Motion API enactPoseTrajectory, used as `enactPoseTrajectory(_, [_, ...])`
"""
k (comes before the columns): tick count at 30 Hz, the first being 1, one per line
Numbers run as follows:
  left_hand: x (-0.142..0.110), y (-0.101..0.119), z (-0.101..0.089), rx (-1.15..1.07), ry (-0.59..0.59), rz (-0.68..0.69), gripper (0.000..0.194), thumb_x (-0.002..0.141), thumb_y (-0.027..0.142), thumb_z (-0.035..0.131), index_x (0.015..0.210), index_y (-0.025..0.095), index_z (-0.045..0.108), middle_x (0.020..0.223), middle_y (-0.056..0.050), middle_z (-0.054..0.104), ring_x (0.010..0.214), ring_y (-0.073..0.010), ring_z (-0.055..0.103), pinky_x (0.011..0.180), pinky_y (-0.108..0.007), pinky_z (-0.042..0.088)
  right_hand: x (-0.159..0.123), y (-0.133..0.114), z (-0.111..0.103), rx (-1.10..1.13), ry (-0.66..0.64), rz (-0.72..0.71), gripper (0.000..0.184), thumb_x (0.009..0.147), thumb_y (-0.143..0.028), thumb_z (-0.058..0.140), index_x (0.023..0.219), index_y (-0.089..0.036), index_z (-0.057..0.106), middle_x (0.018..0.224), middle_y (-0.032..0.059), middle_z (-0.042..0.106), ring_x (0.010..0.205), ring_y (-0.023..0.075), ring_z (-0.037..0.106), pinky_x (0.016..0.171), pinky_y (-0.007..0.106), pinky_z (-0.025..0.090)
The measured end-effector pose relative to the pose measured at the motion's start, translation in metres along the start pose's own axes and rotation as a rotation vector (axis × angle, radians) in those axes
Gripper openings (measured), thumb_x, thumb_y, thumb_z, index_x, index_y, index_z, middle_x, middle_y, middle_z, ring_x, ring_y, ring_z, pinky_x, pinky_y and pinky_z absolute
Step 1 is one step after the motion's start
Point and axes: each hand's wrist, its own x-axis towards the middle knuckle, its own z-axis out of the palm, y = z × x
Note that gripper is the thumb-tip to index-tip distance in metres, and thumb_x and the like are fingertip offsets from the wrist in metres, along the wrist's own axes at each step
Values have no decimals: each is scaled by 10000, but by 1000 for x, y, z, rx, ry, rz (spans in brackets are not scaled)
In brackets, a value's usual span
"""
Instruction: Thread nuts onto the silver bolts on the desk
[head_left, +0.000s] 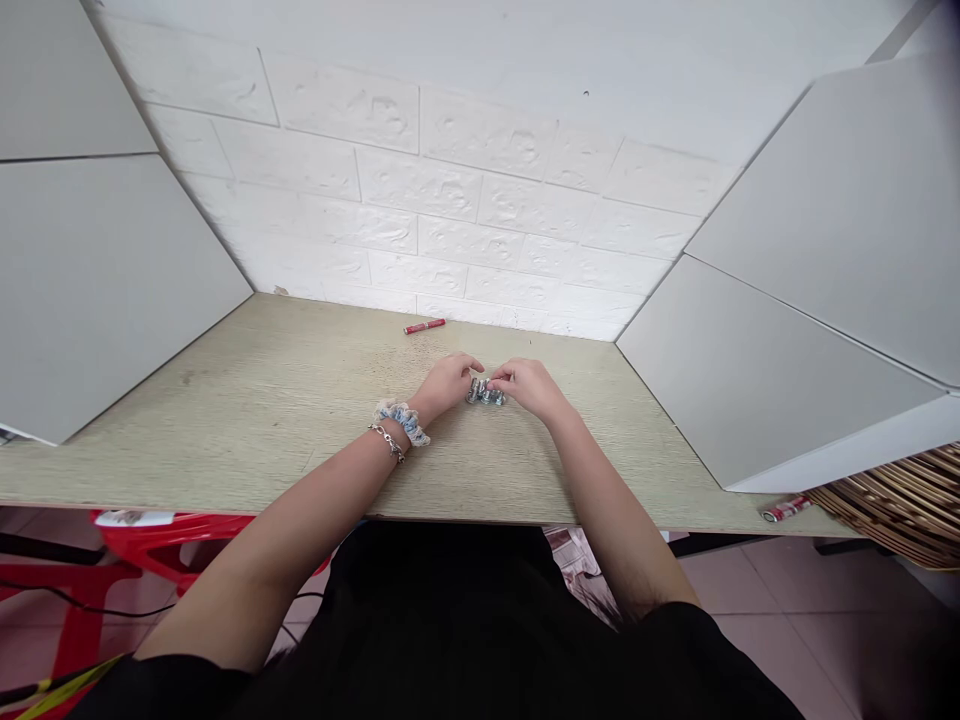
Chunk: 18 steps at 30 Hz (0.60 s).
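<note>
Two hands (448, 382) (529, 385) flank one small silvery cluster (480, 392).

– Any lettering you can read?
– None. The far red tube (424, 326) has faint pale marks, too small to make out.
– And the near red tube (786, 509)?
– Pale marks there too, just as unreadable.

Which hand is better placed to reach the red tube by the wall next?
Likely the left hand: it is nearer the red tube, which lies just beyond it. The right hand is farther off, across the silvery pieces.
</note>
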Motion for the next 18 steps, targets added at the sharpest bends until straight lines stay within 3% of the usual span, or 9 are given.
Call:
enactPoseTrajectory(5, [1, -2, 1, -8, 3, 20, 373, 752, 75, 361, 926, 173, 676, 993, -42, 653, 935, -162, 583, 898, -300, 444, 1, 2, 1, -38, 2, -48, 180, 815, -229, 526, 795, -205, 703, 840, 31, 672, 809, 152, 573, 729, 255, 378])
enactPoseTrajectory(18, [1, -1, 1, -1, -6, 15, 377, 754, 83, 357, 930, 178, 677, 996, -40, 653, 940, -165, 582, 907, -303, 442, 0, 3, 4, -45, -12, -51, 173, 815, -224, 519, 785, -200, 687, 816, 25, 668, 766, 146, 563, 682, 248, 366])
